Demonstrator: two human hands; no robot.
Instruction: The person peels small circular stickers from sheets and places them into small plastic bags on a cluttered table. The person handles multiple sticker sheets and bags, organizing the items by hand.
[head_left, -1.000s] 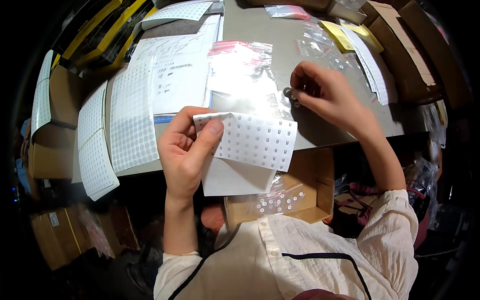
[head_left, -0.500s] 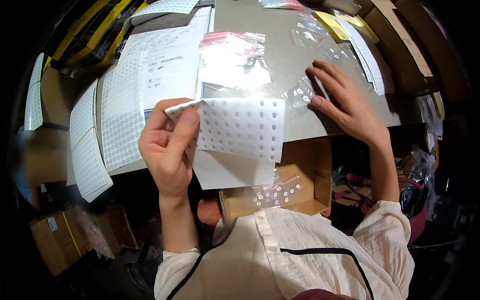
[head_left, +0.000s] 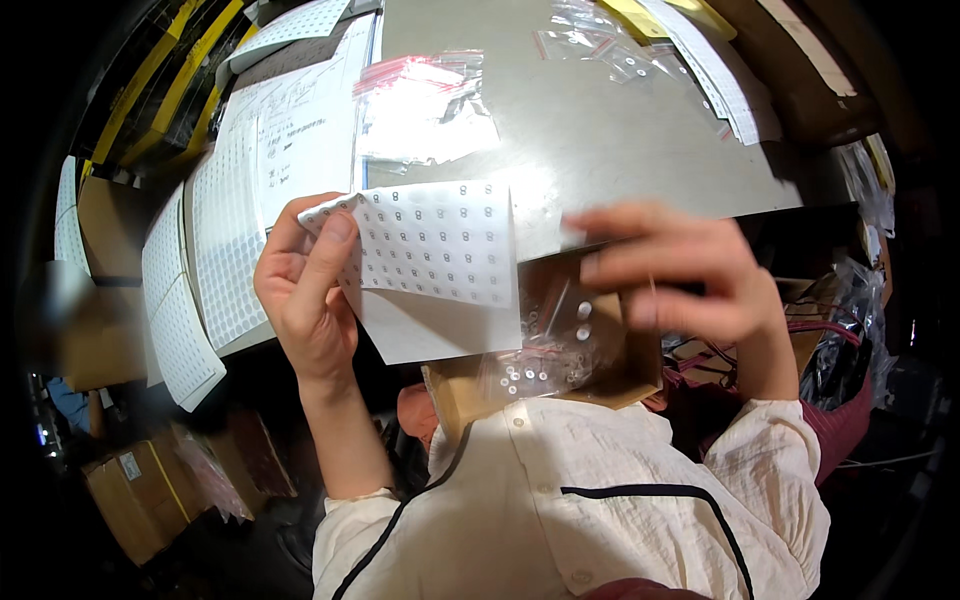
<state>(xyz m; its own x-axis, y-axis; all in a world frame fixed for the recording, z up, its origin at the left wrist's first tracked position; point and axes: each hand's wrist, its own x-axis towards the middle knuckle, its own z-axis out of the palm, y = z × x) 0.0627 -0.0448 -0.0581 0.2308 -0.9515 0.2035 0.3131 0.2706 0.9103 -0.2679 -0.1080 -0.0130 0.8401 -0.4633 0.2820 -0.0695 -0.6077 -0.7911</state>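
Midair, the right hand (head_left: 690, 272), blurred, had its fingers apart near the cardboard box (head_left: 622, 358); the left hand (head_left: 312, 285) pinched a label sheet (head_left: 430, 242).

On the grey table (head_left: 570, 130) lie clear plastic bags (head_left: 425, 125) and label sheets (head_left: 228, 215)

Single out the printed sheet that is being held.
The white sheet pinched in the left grip, with rows of small dark marks; the others, like the banded stack at far left, are in no grip.
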